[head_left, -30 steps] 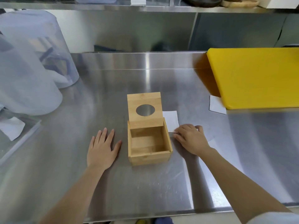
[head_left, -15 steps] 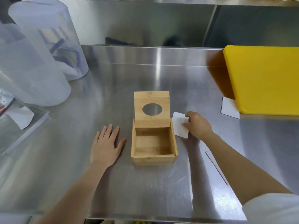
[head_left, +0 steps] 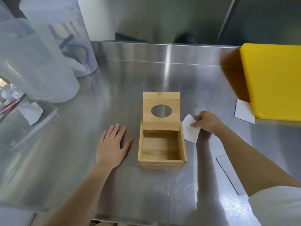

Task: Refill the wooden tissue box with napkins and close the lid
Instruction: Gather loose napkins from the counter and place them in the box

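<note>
The wooden tissue box [head_left: 162,147] sits on the stainless steel counter [head_left: 146,75], near its front-centre. Its lid [head_left: 161,110] stands open, hinged at the far edge and tilted back, and the oval dispensing hole [head_left: 161,110] in the lid shows the counter behind it. The interior of the box holds nothing visible; its bare wooden floor is exposed. The left hand [head_left: 112,145] lies flat on the counter, palm down, fingers spread and grasping nothing, just beside the left wall of the box and apart from it. The right hand [head_left: 206,122] is positioned just beside the right rear corner of the box, with the thumb and fingers pinched on a white napkin [head_left: 190,131]. The napkin appears partly raised at the gripped edge, and its lower corner hangs near the right wall of the box. A yellow cutting board [head_left: 273,79] occupies the right rear of the counter, with a white sheet [head_left: 243,111] protruding from beneath its near corner. Two translucent plastic containers [head_left: 42,59] stand at the left rear.
</note>
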`<state>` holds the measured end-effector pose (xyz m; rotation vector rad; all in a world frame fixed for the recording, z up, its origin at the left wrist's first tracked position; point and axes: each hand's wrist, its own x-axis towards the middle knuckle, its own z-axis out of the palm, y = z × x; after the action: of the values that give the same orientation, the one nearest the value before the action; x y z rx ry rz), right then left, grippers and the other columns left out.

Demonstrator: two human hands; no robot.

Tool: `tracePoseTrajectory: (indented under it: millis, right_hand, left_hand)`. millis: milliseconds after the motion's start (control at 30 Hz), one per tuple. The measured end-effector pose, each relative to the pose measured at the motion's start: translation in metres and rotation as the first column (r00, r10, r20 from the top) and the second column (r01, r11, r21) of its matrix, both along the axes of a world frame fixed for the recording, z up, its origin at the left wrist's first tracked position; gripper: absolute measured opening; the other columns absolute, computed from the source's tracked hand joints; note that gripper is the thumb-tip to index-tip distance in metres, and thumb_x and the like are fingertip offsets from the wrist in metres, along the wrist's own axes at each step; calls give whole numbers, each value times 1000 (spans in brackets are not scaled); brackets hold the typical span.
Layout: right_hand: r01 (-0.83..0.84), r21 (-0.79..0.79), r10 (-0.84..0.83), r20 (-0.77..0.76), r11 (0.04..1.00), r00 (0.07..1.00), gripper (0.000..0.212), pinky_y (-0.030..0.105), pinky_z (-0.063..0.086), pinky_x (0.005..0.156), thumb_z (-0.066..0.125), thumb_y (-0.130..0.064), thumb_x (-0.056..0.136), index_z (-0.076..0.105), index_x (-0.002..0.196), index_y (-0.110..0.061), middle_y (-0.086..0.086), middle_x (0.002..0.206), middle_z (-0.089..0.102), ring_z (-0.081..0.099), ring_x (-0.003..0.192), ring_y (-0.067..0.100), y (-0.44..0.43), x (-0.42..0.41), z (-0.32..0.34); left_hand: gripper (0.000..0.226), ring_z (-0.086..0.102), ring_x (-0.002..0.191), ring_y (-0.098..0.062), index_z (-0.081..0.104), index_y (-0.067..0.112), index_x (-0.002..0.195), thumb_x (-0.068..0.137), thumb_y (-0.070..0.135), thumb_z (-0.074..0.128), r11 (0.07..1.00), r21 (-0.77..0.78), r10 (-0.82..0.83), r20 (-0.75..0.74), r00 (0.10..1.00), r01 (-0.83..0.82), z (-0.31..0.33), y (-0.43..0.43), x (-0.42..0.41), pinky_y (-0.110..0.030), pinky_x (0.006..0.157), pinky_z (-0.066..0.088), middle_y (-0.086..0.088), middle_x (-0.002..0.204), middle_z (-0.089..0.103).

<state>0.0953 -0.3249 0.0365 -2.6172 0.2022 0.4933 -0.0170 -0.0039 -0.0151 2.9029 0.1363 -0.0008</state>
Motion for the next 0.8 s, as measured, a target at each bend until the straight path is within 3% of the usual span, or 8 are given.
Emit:
tracePoseTrajectory:
  millis: [133, 267, 333, 433, 500, 567, 700, 800]
  right_hand:
    - [33, -4, -33, -150, 999, 988, 22, 27, 44, 52, 65, -21, 80, 54, 71, -4, 8, 61, 56, 52, 52, 19, -6, -8, 8]
    - [28, 1, -25, -374, 1000, 927, 28, 19, 44, 44, 67, -27, 79, 60, 71, -1, 8, 53, 64, 57, 43, 18, -21, -17, 23]
    - [-6, -40, -9, -351, 999, 936, 35, 20, 43, 47, 69, -36, 78, 58, 68, -3, 11, 60, 67, 60, 48, 19, -26, -16, 27]
    - [-105, -148, 102, -27, 983, 994, 22, 34, 49, 66, 69, -25, 79, 59, 74, -7, 12, 79, 64, 58, 68, 23, -26, -7, 25]
    - [-162, -74, 170, 131, 984, 977, 10, 37, 50, 73, 68, -12, 78, 63, 83, -5, 10, 85, 63, 56, 76, 24, -19, -5, 24]
    - [-227, -13, 227, 145, 974, 963, 14, 35, 49, 76, 68, -9, 77, 64, 90, -6, 6, 88, 61, 56, 81, 23, -11, -5, 22]
    - [-334, -54, 337, 63, 941, 939, 24, 34, 47, 81, 68, -8, 77, 60, 100, -8, 2, 92, 59, 58, 91, 25, 4, -7, 7]
    - [-392, -125, 399, 38, 912, 916, 26, 30, 33, 84, 65, -14, 82, 55, 105, -11, 3, 94, 61, 53, 86, 22, 8, -9, 1]
  left_hand:
    - [76, 21, 142, -22, 35, 25, 140, 80, 65, 13, 1000, -20, 1, 25, 1000, -1, -1, 0, 0, -39, 115, 13, -4, 152, 30]
    - [74, 21, 142, -23, 35, 24, 140, 82, 64, 15, 1000, 1, -1, 23, 1000, 1, -4, 1, 0, -40, 115, 14, -5, 152, 31]
    - [70, 21, 142, -23, 35, 24, 140, 83, 62, 19, 1000, 1, 0, 24, 1000, -1, -4, 1, 1, -40, 115, 14, -5, 152, 30]
    - [67, 22, 142, -23, 37, 23, 139, 84, 60, 24, 1000, -13, 4, 28, 1000, -4, -4, 1, 1, -41, 115, 14, -5, 152, 31]
    - [69, 22, 142, -23, 37, 24, 139, 84, 62, 22, 1000, -13, 4, 27, 1000, -3, -3, 1, 1, -41, 115, 14, -5, 152, 32]
    - [73, 22, 142, -22, 37, 24, 139, 81, 64, 17, 1000, -9, 4, 29, 1000, -4, -3, 1, 1, -41, 115, 14, -5, 152, 32]
    - [73, 21, 142, -21, 36, 25, 139, 81, 65, 16, 1000, -7, 11, 26, 1000, -11, -4, 2, 1, -40, 115, 13, -3, 152, 31]
    - [76, 21, 142, -21, 37, 25, 139, 79, 66, 14, 1000, -19, 9, 27, 1000, -8, -3, 2, 1, -40, 115, 14, -3, 152, 31]
